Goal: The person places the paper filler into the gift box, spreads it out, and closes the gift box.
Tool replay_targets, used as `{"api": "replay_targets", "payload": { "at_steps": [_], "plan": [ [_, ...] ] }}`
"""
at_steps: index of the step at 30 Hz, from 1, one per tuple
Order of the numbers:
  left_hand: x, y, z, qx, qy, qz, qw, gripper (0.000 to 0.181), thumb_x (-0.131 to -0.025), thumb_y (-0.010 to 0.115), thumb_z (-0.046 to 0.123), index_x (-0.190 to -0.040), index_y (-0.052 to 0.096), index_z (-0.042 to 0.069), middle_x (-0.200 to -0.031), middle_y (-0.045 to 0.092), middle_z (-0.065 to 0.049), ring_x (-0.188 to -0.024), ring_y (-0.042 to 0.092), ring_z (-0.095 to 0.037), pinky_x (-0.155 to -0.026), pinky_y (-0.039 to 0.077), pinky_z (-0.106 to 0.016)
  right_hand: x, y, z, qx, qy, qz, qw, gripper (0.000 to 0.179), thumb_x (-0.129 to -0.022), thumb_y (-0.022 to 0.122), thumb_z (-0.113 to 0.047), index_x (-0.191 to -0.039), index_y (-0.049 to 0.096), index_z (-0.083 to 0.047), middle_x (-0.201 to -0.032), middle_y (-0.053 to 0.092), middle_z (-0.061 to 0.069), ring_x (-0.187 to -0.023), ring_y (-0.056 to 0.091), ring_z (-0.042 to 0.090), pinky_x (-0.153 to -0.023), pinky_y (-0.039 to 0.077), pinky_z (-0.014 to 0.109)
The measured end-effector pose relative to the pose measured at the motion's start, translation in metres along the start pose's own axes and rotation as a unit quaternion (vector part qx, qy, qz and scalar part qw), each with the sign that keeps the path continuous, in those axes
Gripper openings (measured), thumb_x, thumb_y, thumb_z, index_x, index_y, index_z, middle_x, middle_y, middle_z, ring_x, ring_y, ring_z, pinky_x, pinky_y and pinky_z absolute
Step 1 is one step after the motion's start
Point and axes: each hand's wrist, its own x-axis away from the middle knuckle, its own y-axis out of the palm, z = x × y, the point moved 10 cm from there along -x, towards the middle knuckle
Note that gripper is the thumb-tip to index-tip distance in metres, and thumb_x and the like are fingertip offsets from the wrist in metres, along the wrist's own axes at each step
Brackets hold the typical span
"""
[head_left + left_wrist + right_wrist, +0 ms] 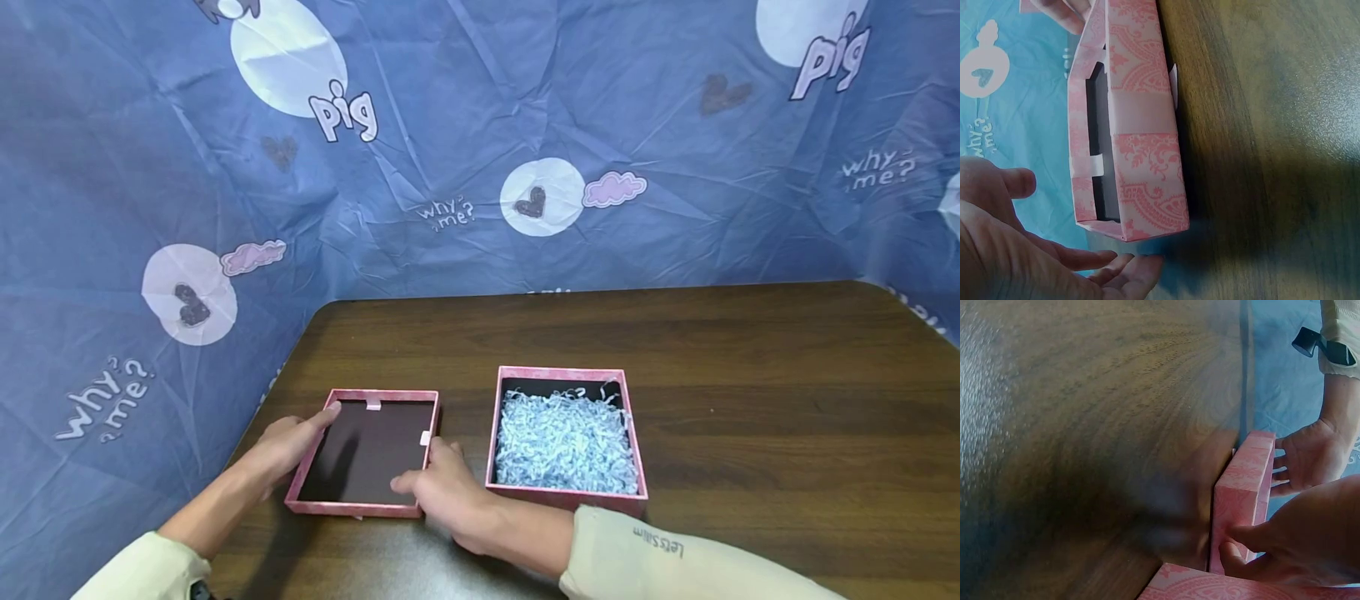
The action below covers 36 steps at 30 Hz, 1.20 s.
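Note:
A shallow pink patterned box lid (322, 507) lies with its dark inside facing up and small pale ribbon tabs on its walls. My right hand (453, 496) grips its right wall, the thumb over the rim and the other fingers along the outside. At the opposite wall, my left hand (288, 446) is spread with fingers extended. In the left wrist view, a gap shows between the left hand (1016, 244) and the near end of the lid (1147, 125). Right of the lid stands a matching pink box (570, 497) filled with light blue shredded paper (566, 442).
Both things are on a dark brown wooden table (750, 417). A blue printed cloth (450, 125) hangs behind the table and along its left side. The pink box is close beside my right forearm (525, 529).

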Motion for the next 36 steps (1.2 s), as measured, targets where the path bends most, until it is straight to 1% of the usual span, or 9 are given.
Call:
{"api": "replay_targets", "payload": {
  "at_steps": [3, 6, 11, 16, 19, 22, 27, 32, 36],
  "plan": [
    [0.0, 0.001, 0.0, 0.001, 0.001, -0.003, 1.0, 0.084, -0.095, 0.041, 0.061, -0.121, 0.047, -0.019, -0.107, 0.053, -0.027, -0.096, 0.055, -0.035, -0.085, 0.048, -0.044, 0.0, 0.001, 0.001, -0.009, 0.002, -0.005, 0.9999, 0.036, -0.074, 0.066, 0.001, -0.109, 0.06, 0.002, -0.108, 0.045, 0.017, -0.102, 0.043, 0.029, -0.091, 0.039, 0.04],
    [0.0, 0.003, 0.0, 0.002, -0.001, -0.008, 1.0, 0.085, -0.094, 0.04, 0.062, -0.123, 0.047, -0.019, -0.107, 0.053, -0.026, -0.097, 0.054, -0.035, -0.085, 0.048, -0.044, 0.0, 0.001, 0.002, -0.011, 0.002, -0.006, 0.9999, 0.036, -0.074, 0.066, 0.002, -0.109, 0.06, 0.003, -0.11, 0.046, 0.018, -0.107, 0.044, 0.03, -0.097, 0.039, 0.044],
    [0.002, 0.008, -0.001, 0.032, -0.002, -0.024, 0.9992, 0.081, -0.095, 0.04, 0.06, -0.12, 0.049, -0.016, -0.1, 0.057, -0.021, -0.089, 0.059, -0.029, -0.081, 0.051, -0.041, -0.001, 0.003, 0.003, -0.033, 0.002, -0.013, 0.9994, 0.037, -0.073, 0.064, 0.003, -0.109, 0.059, 0.006, -0.11, 0.051, 0.018, -0.105, 0.051, 0.025, -0.099, 0.04, 0.045],
    [0.002, 0.013, -0.001, 0.074, -0.003, -0.038, 0.9965, 0.075, -0.096, 0.041, 0.057, -0.117, 0.048, -0.015, -0.089, 0.06, -0.016, -0.077, 0.062, -0.022, -0.073, 0.055, -0.039, -0.003, 0.006, 0.004, -0.054, 0.004, -0.022, 0.9983, 0.039, -0.072, 0.062, 0.004, -0.111, 0.058, 0.007, -0.108, 0.058, 0.016, -0.108, 0.054, 0.028, -0.102, 0.039, 0.047],
    [-0.003, 0.014, -0.004, 0.063, -0.005, -0.04, 0.9972, 0.084, -0.095, 0.04, 0.062, -0.124, 0.044, -0.016, -0.092, 0.059, -0.016, -0.079, 0.061, -0.022, -0.075, 0.054, -0.04, -0.003, 0.007, 0.005, -0.062, 0.005, -0.027, 0.9977, 0.04, -0.072, 0.061, 0.004, -0.112, 0.057, 0.007, -0.108, 0.061, 0.015, -0.109, 0.055, 0.028, -0.103, 0.038, 0.048],
    [-0.004, 0.014, -0.005, 0.055, -0.007, -0.039, 0.9977, 0.088, -0.093, 0.04, 0.064, -0.127, 0.042, -0.017, -0.094, 0.058, -0.017, -0.082, 0.061, -0.023, -0.076, 0.053, -0.04, -0.003, 0.008, 0.005, -0.07, 0.007, -0.031, 0.997, 0.04, -0.072, 0.061, 0.004, -0.112, 0.057, 0.007, -0.108, 0.062, 0.015, -0.109, 0.055, 0.027, -0.103, 0.038, 0.047],
    [0.003, 0.014, 0.001, 0.068, -0.005, -0.038, 0.9969, 0.079, -0.095, 0.042, 0.059, -0.12, 0.045, -0.015, -0.09, 0.059, -0.016, -0.078, 0.062, -0.022, -0.07, 0.055, -0.037, -0.003, 0.008, 0.006, -0.076, 0.016, -0.031, 0.9965, 0.04, -0.072, 0.061, 0.004, -0.112, 0.057, 0.007, -0.109, 0.062, 0.015, -0.112, 0.054, 0.029, -0.105, 0.035, 0.05],
    [0.003, 0.014, 0.002, 0.059, -0.006, -0.035, 0.9976, 0.073, -0.096, 0.042, 0.057, -0.114, 0.048, -0.014, -0.091, 0.059, -0.017, -0.079, 0.062, -0.023, -0.071, 0.055, -0.038, -0.003, 0.007, 0.006, -0.063, 0.019, -0.029, 0.9974, 0.042, -0.073, 0.063, 0.002, -0.114, 0.054, 0.008, -0.114, 0.058, 0.017, -0.118, 0.05, 0.033, -0.107, 0.032, 0.054],
    [0.004, 0.014, 0.002, 0.053, -0.007, -0.033, 0.998, 0.072, -0.096, 0.042, 0.055, -0.113, 0.049, -0.014, -0.092, 0.059, -0.018, -0.079, 0.061, -0.024, -0.071, 0.054, -0.038, -0.002, 0.006, 0.005, -0.059, 0.021, -0.025, 0.9977, 0.042, -0.073, 0.064, 0.002, -0.113, 0.054, 0.008, -0.113, 0.057, 0.018, -0.115, 0.051, 0.032, -0.105, 0.035, 0.053]
  ]
}}
